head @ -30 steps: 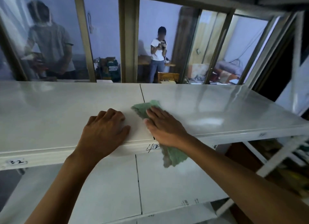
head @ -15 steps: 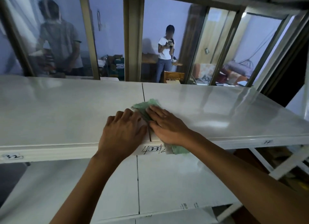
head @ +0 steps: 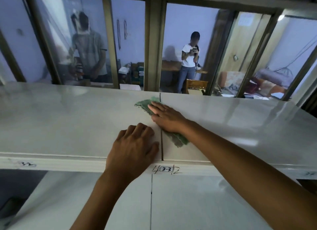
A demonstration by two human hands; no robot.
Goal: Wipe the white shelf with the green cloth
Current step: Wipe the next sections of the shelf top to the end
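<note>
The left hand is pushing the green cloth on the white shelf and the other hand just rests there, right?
Not quite. In the head view the right hand pushes the green cloth flat on the white shelf; the left hand just rests there, touching no cloth.

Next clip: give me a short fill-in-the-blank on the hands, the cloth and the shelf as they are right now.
1. The right hand presses flat on the ____ cloth.
2. The left hand rests on the white shelf and holds ____.
3. The cloth lies across the dark ____ between the two shelf panels.
4. The label on the shelf's front edge below the hands reads ____.

Missing words: green; nothing; seam; 3-3
</note>
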